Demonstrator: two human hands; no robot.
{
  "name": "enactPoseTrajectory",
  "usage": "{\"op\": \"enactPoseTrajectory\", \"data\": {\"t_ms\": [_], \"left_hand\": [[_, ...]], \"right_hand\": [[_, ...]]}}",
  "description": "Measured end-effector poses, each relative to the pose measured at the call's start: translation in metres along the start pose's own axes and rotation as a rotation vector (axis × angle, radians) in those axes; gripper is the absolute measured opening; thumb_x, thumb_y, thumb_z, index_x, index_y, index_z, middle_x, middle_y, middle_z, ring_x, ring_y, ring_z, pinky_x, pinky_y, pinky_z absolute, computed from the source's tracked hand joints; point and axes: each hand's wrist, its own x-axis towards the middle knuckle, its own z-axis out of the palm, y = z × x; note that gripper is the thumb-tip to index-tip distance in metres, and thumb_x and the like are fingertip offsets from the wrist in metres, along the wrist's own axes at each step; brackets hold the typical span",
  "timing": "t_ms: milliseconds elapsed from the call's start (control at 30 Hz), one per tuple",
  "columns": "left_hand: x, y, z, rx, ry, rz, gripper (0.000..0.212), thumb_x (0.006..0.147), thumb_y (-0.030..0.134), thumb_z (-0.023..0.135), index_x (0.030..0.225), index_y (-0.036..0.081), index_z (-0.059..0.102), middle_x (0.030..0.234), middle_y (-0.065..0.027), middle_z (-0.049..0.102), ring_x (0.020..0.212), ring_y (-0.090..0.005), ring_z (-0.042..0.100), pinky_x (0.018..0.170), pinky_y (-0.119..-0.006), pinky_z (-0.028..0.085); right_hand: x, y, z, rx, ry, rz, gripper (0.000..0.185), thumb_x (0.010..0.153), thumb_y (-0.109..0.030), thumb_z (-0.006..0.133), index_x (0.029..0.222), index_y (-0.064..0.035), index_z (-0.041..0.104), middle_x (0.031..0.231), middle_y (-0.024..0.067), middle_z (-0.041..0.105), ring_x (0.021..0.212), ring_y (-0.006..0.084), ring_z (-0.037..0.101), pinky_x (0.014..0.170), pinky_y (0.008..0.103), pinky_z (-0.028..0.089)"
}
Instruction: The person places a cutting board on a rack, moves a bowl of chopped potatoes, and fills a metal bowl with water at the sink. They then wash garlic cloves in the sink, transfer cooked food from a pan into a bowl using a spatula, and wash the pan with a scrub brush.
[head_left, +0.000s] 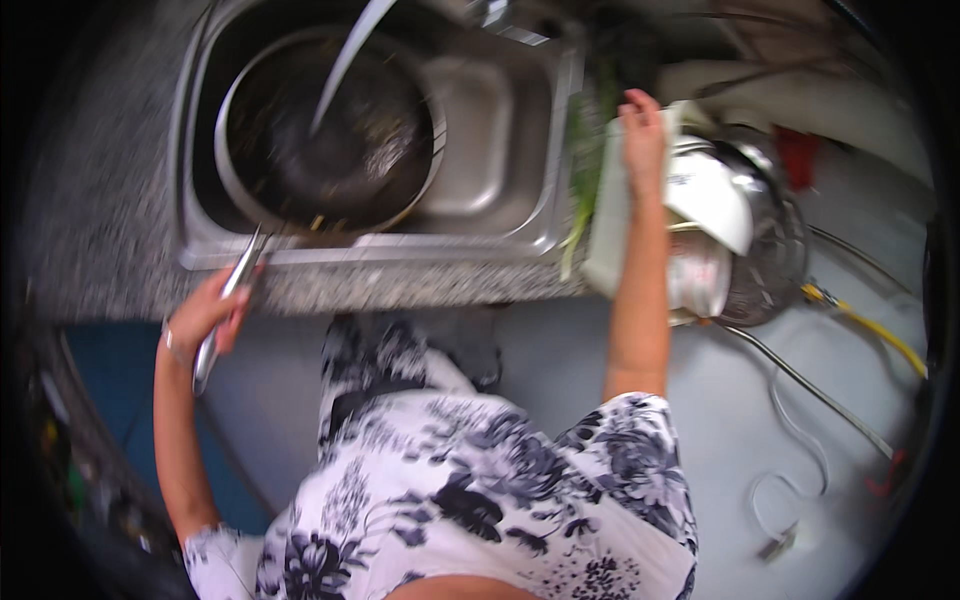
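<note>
My left hand is closed around the metal handle of a dark, round pan in the left part of a stainless steel sink. A stream of water falls into the pan, where small food bits and some liquid show. Over on the right, my right hand is at the upper end of a pale board or tray, its fingers partly spread and blurred. Whether it grips anything is unclear. Long green stalks lie between the sink and the pale piece.
Right of my right forearm stand a white bowl, a printed container and a round metal lid or pan. Speckled stone countertop borders the sink. A yellow hose, a metal tube and a white cord are at the right.
</note>
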Motion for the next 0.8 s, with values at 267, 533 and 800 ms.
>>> {"op": "enactPoseTrajectory", "data": {"t_ms": [267, 533, 800], "left_hand": [[-0.031, 0.036, 0.023, -0.229, -0.028, -0.155, 0.042, 0.082, 0.010, 0.052, 0.122, 0.013, 0.039, 0.054, 0.0003, 0.040, 0.036, -0.0053, 0.033, 0.031, -0.019, 0.029], [-0.034, 0.043, 0.018, -0.198, -0.061, -0.154, 0.044, 0.082, 0.014, 0.054, 0.123, 0.014, 0.037, 0.055, 0.0014, 0.039, 0.038, -0.0048, 0.031, 0.032, -0.018, 0.026], [-0.037, 0.034, 0.013, -0.276, -0.082, -0.136, 0.043, 0.084, 0.012, 0.051, 0.124, 0.011, 0.036, 0.059, 0.0006, 0.041, 0.039, -0.0037, 0.033, 0.032, -0.017, 0.027]], "right_hand": [[0.053, -0.016, 0.006, -0.128, 0.420, 0.041, 0.042, 0.077, -0.016, 0.052, 0.115, 0.0015, 0.043, 0.112, 0.0217, 0.046, 0.106, 0.0345, 0.043, 0.091, 0.0390, 0.036], [0.130, 0.026, 0.025, -0.601, 0.393, 0.262, 0.061, 0.070, -0.028, 0.060, 0.122, -0.0076, 0.037, 0.109, 0.0240, 0.047, 0.100, 0.0362, 0.048, 0.084, 0.0453, 0.040], [0.040, -0.092, 0.025, -0.351, 0.423, -0.288, 0.055, 0.066, -0.010, 0.058, 0.119, -0.0164, 0.045, 0.093, 0.0145, 0.042, 0.085, 0.0329, 0.047, 0.076, 0.0402, 0.041]]}}
